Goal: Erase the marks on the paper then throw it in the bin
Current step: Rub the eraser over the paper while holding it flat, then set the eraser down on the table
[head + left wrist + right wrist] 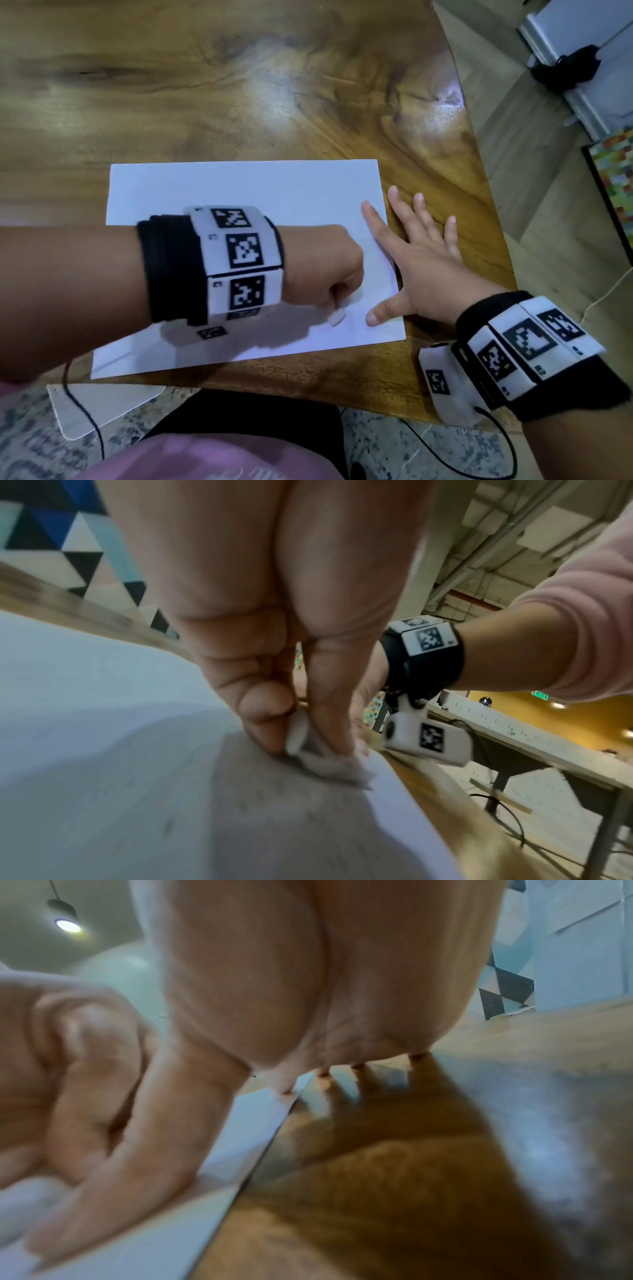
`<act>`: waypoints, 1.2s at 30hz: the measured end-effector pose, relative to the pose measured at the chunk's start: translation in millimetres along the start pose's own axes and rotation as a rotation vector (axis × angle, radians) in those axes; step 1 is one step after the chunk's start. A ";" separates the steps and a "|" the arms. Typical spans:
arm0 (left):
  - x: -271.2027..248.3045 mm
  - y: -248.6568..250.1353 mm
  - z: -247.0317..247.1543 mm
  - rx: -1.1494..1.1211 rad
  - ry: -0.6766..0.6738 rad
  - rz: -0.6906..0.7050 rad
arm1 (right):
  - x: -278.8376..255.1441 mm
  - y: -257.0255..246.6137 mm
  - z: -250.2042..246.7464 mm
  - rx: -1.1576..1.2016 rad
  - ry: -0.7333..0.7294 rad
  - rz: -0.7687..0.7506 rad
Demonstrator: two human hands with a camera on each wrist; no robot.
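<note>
Left hand: the left hand was curled into a loose fist over the sheet's near right part; its fingers and thumb pinched a small white eraser; the eraser's lower end touched the paper
Right hand: the right hand lay flat and spread, palm down; its thumb and first finger pressed on the sheet's right edge; its other three fingers rested on bare wood just beside the sheet
Eraser: pale and blurred in the left wrist view; a grey shadow fell under it
Paper: the white paper lay flat on the tabletop, long side toward the person, near the front right corner; a few faint specks showed near the right hand's first finger; I cannot tell whether they were marks
Tabletop: the tabletop was glossy brown wood with strong grain and patches of reflected light
Wrists: both carried black bands with white blocks bearing black square codes; a black cable hung below the left one
Floor: a speckled floor and a pale flat board lay under the table's front edge
Bin: not seen in any view
</note>
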State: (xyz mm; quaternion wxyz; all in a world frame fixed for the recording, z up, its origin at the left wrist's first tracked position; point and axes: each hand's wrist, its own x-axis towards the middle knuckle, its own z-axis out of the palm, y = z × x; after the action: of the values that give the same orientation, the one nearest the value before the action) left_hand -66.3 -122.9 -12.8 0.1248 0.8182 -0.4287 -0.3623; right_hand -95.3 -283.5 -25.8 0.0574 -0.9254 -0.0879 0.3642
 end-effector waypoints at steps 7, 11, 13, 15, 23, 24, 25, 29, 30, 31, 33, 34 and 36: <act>-5.8 -11.6 9.9 -0.080 0.062 -0.002 | -0.9 -1.9 -1.7 0.003 -0.003 0.006; -25.8 -41.1 25.7 0.059 -0.099 -0.078 | -2.0 -3.4 -3.1 0.006 -0.016 0.012; -22.8 -34.4 19.6 0.068 -0.027 -0.004 | -2.3 -4.7 -4.1 0.000 -0.025 0.015; -18.8 -16.2 9.7 0.055 0.056 0.033 | -2.3 -5.6 -4.7 0.001 -0.032 0.016; -12.1 -11.1 6.1 0.043 0.180 0.057 | -2.5 -7.1 -6.4 -0.015 -0.049 0.028; -18.2 -14.4 8.9 0.006 0.151 0.063 | -2.9 -7.0 -6.6 -0.016 -0.053 0.031; -25.7 -18.7 11.7 -0.033 0.108 0.063 | -3.1 -7.4 -7.1 -0.017 -0.058 0.034; -53.6 -35.2 14.1 -0.077 -0.052 0.019 | -4.6 -9.2 -9.2 -0.018 -0.073 0.041; -56.4 -39.6 10.8 -0.065 -0.044 -0.009 | -4.7 -9.5 -9.6 -0.021 -0.078 0.045; -57.2 -44.7 4.7 -0.054 0.005 -0.051 | -4.7 -9.8 -10.0 -0.027 -0.083 0.049; -57.8 -60.4 -14.4 -0.064 0.184 -0.172 | -4.2 -10.3 -10.3 -0.043 -0.092 0.056; -58.3 -70.6 -25.8 -0.111 0.278 -0.246 | -3.9 -10.4 -10.3 -0.052 -0.096 0.059; -59.2 -92.3 -47.1 -0.234 0.449 -0.381 | -3.3 -11.0 -10.5 -0.069 -0.106 0.066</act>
State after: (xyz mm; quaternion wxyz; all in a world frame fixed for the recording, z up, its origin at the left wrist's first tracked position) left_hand 1.2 -25.5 1.7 0.2395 0.9234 -0.1849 -0.2362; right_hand -91.8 -273.8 -14.1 0.0086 -0.9087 -0.0729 0.4110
